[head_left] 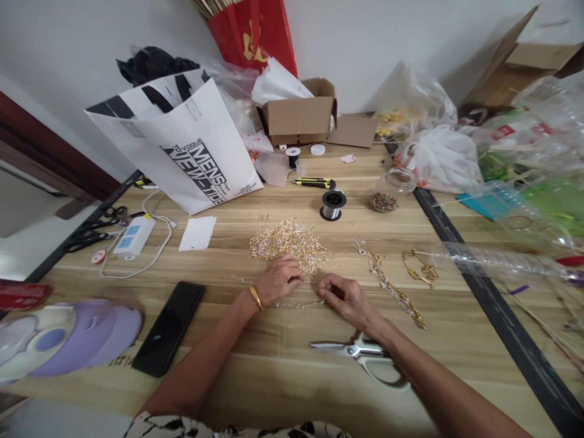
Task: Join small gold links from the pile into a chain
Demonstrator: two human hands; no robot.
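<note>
My left hand [281, 281] is closed, its thumb and fingertips pressed together at the near edge of a pile of small gold and clear beads [288, 242]. What it pinches is too small to make out. My right hand [347, 296] faces it with curled fingers, thumb against index; anything between them is also too small to tell. A thin silver chain [298, 306] lies on the table between both hands, its right end reaching my right fingertips. Under my right wrist are grey-handled scissors [360, 350], blades to the left. Beaded strands [387, 283] lie right of my right hand.
Beyond the beads stand a wire spool [333, 205], a utility knife [314, 182] and a glass jar [385, 199] of beads. A phone [170, 328] and a power strip [135, 236] lie left. A white paper bag [182, 143] and a cardboard box [298, 117] stand behind.
</note>
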